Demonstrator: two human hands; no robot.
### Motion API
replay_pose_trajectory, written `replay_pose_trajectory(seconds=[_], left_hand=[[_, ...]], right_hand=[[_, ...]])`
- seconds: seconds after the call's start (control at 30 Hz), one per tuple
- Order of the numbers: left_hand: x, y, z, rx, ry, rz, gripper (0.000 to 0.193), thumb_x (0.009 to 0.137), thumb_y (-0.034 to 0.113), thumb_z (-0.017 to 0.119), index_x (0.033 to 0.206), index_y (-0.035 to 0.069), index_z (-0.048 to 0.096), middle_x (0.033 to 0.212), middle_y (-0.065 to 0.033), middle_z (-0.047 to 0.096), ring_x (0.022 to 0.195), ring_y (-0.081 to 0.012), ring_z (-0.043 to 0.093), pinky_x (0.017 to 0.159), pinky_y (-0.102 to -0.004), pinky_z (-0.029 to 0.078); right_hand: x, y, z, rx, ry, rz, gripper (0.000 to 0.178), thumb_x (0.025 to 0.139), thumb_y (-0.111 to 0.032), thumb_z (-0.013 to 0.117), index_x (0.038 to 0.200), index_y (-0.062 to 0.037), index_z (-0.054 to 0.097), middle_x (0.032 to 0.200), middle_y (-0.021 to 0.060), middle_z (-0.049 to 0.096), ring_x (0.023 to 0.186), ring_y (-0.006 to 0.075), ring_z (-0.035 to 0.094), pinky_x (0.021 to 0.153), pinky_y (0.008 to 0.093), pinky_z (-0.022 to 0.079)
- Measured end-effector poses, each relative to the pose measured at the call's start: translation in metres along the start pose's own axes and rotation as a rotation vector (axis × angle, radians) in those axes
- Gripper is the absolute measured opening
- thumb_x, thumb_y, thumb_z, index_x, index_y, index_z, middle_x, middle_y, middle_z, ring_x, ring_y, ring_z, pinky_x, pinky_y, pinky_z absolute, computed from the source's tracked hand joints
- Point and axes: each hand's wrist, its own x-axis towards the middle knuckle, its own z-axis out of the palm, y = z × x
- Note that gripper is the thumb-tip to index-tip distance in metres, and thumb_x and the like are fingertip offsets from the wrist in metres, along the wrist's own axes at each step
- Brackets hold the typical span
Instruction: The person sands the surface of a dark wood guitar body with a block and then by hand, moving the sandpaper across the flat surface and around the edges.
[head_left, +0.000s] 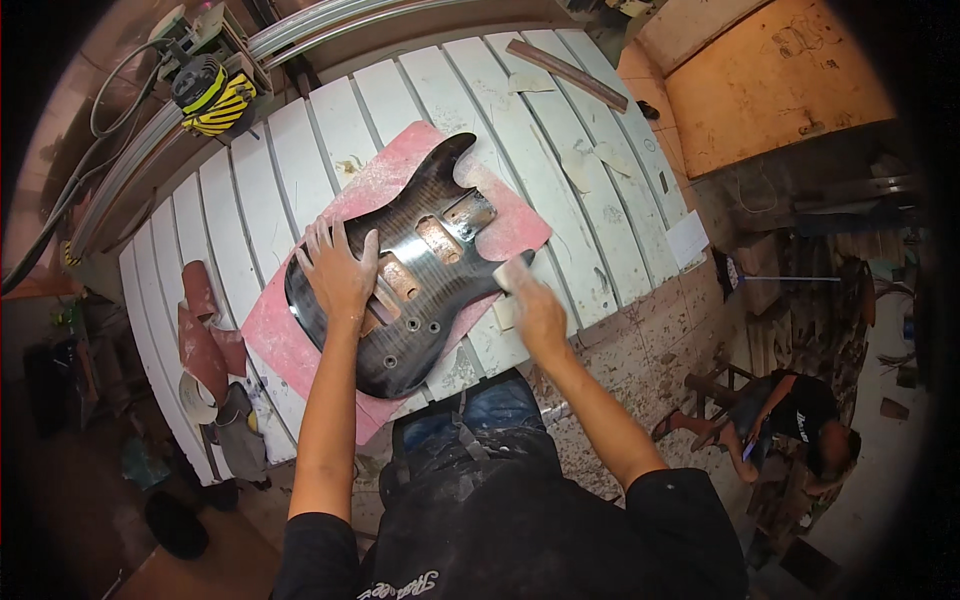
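A dark electric guitar body (440,285) with a striped wood grain lies on a pink, dusty sheet (285,325). Bare wood shows in its cut-out pockets, and several round holes are near its lower end. My left hand (338,268), whitened with dust, rests on the body's left side with fingers spread. At the right-hand horn, my right hand (536,318) grips a pale piece of sandpaper (510,274) against the edge; motion blurs this hand slightly. Another pale piece (503,315) lies beneath it, partly hidden.
The white slatted table (290,165) carries a brown strip (567,75) at its far right and reddish sandpaper sheets (203,340) at its left. A black-and-yellow machine (215,100) stands at the far left. To the right, another person (790,420) sits low.
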Motion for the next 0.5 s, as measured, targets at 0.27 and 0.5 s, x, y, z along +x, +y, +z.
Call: replay_pose_trajectory(seconds=[0.27,0.5], left_hand=[[-0.001,-0.003,0.003,0.026,0.015,0.014,0.078,0.103,0.059,0.059,0.157,0.004,0.055,0.168,-0.0204,0.047,0.161,-0.0372,0.035,0.132,-0.0576,0.020],[0.001,0.002,0.004,0.046,0.010,0.034,0.077,0.104,0.059,0.058,0.159,0.005,0.053,0.168,-0.0198,0.047,0.160,-0.0371,0.036,0.132,-0.0573,0.022]], right_hand=[[-0.008,-0.012,0.005,-0.038,0.020,-0.007,0.058,0.096,0.003,0.053,0.154,-0.0033,0.058,0.159,0.0219,0.056,0.116,0.0450,0.069,0.100,0.0506,0.056],[0.024,0.022,0.003,-0.068,0.140,-0.032,0.064,0.092,0.008,0.054,0.155,-0.0028,0.057,0.157,0.0252,0.057,0.124,0.0467,0.066,0.107,0.0478,0.055]])
